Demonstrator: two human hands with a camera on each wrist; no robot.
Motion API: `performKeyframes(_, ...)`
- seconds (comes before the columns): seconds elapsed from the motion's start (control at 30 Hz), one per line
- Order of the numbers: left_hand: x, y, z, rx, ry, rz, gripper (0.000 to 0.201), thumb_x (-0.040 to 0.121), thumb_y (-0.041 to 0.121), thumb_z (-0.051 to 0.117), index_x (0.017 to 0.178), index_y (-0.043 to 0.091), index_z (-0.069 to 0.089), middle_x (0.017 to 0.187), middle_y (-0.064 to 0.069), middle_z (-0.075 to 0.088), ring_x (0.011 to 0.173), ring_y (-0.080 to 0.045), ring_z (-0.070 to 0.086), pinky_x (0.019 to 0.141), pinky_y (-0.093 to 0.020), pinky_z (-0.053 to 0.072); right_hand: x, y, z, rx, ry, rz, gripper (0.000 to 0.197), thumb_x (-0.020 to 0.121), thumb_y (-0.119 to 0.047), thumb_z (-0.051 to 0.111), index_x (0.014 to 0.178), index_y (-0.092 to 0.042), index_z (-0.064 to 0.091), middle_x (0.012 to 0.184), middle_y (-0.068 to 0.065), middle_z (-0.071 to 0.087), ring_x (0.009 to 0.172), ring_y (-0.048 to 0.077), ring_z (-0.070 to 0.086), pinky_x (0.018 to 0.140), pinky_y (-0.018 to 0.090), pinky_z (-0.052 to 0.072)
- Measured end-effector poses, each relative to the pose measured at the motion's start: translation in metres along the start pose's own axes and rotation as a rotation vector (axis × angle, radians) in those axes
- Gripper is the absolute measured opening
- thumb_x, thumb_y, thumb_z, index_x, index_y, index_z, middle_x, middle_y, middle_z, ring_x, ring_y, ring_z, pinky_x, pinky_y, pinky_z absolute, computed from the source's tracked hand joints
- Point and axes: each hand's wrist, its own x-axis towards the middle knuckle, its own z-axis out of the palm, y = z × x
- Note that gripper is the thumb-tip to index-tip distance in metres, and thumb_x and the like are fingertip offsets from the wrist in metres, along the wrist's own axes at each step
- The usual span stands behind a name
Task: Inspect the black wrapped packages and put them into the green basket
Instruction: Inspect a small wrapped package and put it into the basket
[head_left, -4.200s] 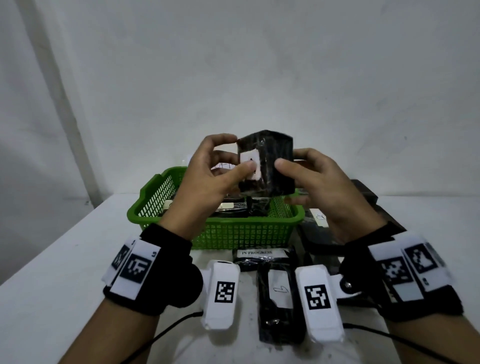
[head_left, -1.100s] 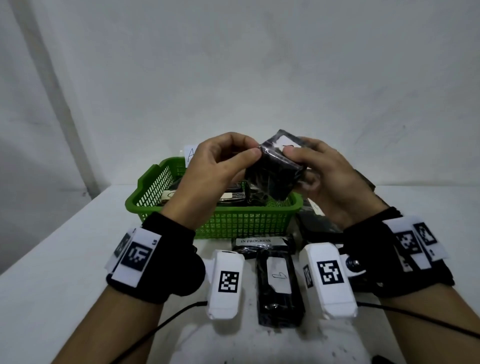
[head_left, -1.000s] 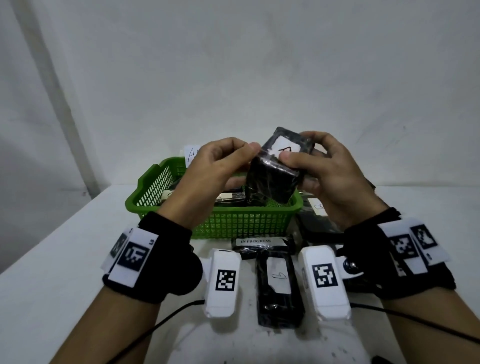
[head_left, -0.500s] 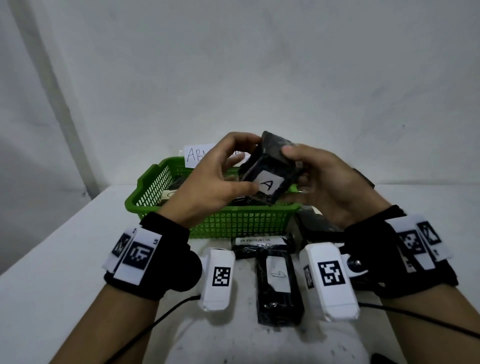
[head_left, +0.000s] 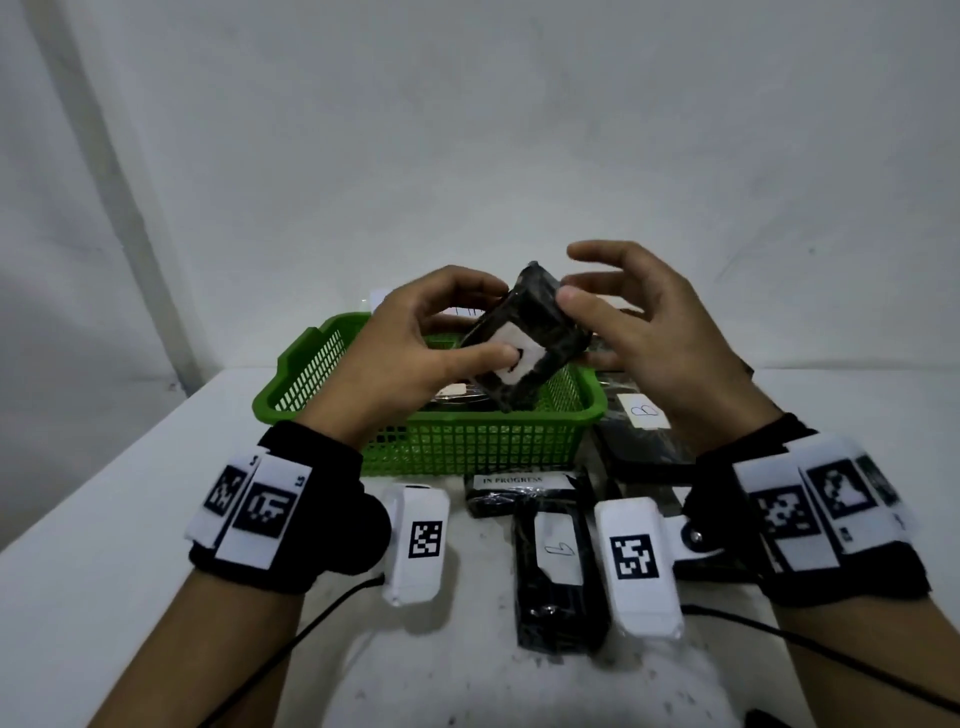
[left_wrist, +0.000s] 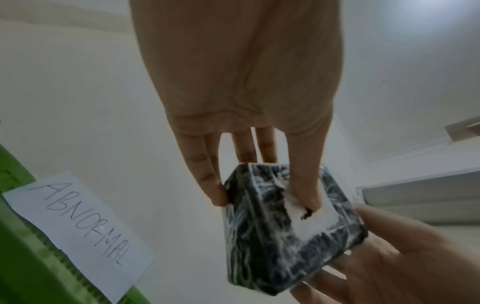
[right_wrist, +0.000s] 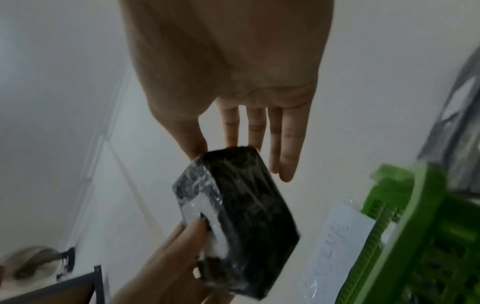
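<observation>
A black wrapped package (head_left: 540, 332) with a white label is tilted in the air above the green basket (head_left: 467, 441). My left hand (head_left: 483, 325) grips it, thumb on the label and fingers behind the top edge; the left wrist view shows that hand (left_wrist: 262, 197) pinching the package (left_wrist: 262, 236) the same way. My right hand (head_left: 576, 275) is spread, its thumb tip touching the package's upper right edge and its upper fingers lifted clear. In the right wrist view the package (right_wrist: 249, 205) lies below straight fingers (right_wrist: 285, 156).
More black packages lie in the basket (head_left: 457, 400) and on the white table: one marked "IN PROGRESS" (head_left: 519, 491), a long one (head_left: 558, 571), one labelled "B" (head_left: 644, 415). A paper note reading "ABNORMAL" (left_wrist: 78, 226) is fixed behind the basket. The wall is close behind.
The package has been turned and my left thumb now covers its label. My right hand's fingers have lifted off it and spread, leaving the thumb touching.
</observation>
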Motion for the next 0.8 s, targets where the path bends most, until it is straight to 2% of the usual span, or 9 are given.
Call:
performKeyframes(0.13, -0.002, 0.0, -0.012, -0.054, 0.088, -0.015, 0.049, 0.062, 0.032, 0.086, 0.108, 0.027, 0.068, 0.11, 0.005, 0.074, 0.1, -0.01, 0.071, 0.077, -0.024, 0.057, -0.002, 0.001, -0.003, -0.22, -0.097, -0.171, 0.052, 0.091, -0.02, 0.071, 0.135, -0.044, 0.055, 0.132, -0.016, 0.059, 0.116, 0.002, 0.06, 0.091, 0.027, 0.055)
performKeyframes(0.2, 0.001, 0.001, -0.019, -0.09, 0.106, -0.056, 0.05, 0.062, 0.033, 0.083, 0.108, 0.025, 0.067, 0.106, 0.002, 0.075, 0.092, -0.015, 0.074, 0.069, -0.024, 0.057, 0.002, -0.002, 0.001, -0.286, -0.243, -0.174, 0.061, 0.086, -0.011, 0.07, 0.136, -0.043, 0.055, 0.134, -0.019, 0.057, 0.122, -0.002, 0.055, 0.098, 0.026, 0.052)
performKeyframes(0.3, 0.012, -0.001, -0.032, -0.032, 0.116, -0.132, 0.048, 0.067, 0.027, 0.086, 0.111, 0.022, 0.065, 0.099, -0.001, 0.077, 0.083, -0.015, 0.075, 0.065, -0.028, 0.058, 0.019, -0.012, 0.011, -0.474, -0.45, -0.152, 0.064, 0.078, -0.023, 0.075, 0.135, -0.039, 0.054, 0.133, -0.018, 0.056, 0.122, 0.0, 0.053, 0.103, 0.031, 0.048)
performKeyframes(0.43, 0.028, -0.01, -0.051, 0.063, 0.172, -0.202, 0.043, 0.072, 0.036, 0.085, 0.109, 0.025, 0.066, 0.096, -0.004, 0.074, 0.074, -0.011, 0.071, 0.062, -0.027, 0.055, 0.06, -0.03, 0.03, -0.654, -0.516, -0.155, 0.063, 0.076, -0.027, 0.083, 0.131, -0.034, 0.056, 0.126, -0.012, 0.058, 0.11, 0.007, 0.058, 0.09, 0.024, 0.05)
performKeyframes(0.53, 0.036, -0.019, -0.065, 0.159, 0.147, -0.279, 0.033, 0.082, 0.039, 0.077, 0.11, 0.026, 0.066, 0.096, 0.001, 0.072, 0.065, -0.001, 0.067, 0.054, -0.015, 0.049, 0.094, -0.033, 0.047, -0.733, -0.614, -0.135, 0.057, 0.072, -0.028, 0.087, 0.123, -0.035, 0.061, 0.119, -0.015, 0.062, 0.091, -0.002, 0.061, 0.073, 0.018, 0.046)
performKeyframes(0.6, 0.038, -0.026, -0.075, 0.196, 0.094, -0.321, 0.026, 0.089, 0.04, 0.069, 0.11, 0.025, 0.067, 0.097, 0.002, 0.073, 0.069, -0.004, 0.067, 0.059, -0.024, 0.054, 0.114, -0.031, 0.06, -0.801, -0.68, -0.084, 0.056, 0.07, -0.037, 0.088, 0.119, -0.035, 0.062, 0.116, -0.016, 0.064, 0.084, -0.005, 0.059, 0.07, 0.022, 0.043)
performKeyframes(0.67, 0.039, -0.036, -0.084, 0.271, 0.042, -0.349, 0.024, 0.092, 0.043, 0.064, 0.11, 0.026, 0.067, 0.099, 0.005, 0.073, 0.084, -0.012, 0.069, 0.076, -0.036, 0.059, 0.129, -0.025, 0.071, -0.898, -0.761, -0.02, 0.056, 0.069, -0.048, 0.086, 0.117, -0.033, 0.062, 0.117, -0.012, 0.065, 0.084, 0.0, 0.061, 0.072, 0.027, 0.045)
performKeyframes(0.73, 0.038, -0.044, -0.089, 0.347, 0.003, -0.385, 0.026, 0.094, 0.044, 0.061, 0.111, 0.026, 0.067, 0.103, 0.006, 0.072, 0.094, -0.011, 0.068, 0.089, -0.039, 0.056, 0.141, -0.017, 0.084, -1.035, -0.876, 0.033, 0.058, 0.07, -0.053, 0.084, 0.118, -0.03, 0.062, 0.12, -0.008, 0.065, 0.091, 0.007, 0.062, 0.079, 0.03, 0.048)
performKeyframes(0.8, 0.036, -0.051, -0.091, 0.393, -0.02, -0.411, 0.027, 0.095, 0.044, 0.059, 0.112, 0.025, 0.067, 0.105, 0.006, 0.071, 0.099, -0.011, 0.067, 0.095, -0.039, 0.053, 0.148, -0.01, 0.094, -1.135, -0.973, 0.049, 0.058, 0.071, -0.051, 0.085, 0.119, -0.03, 0.059, 0.125, -0.007, 0.062, 0.092, 0.008, 0.059, 0.083, 0.031, 0.046)
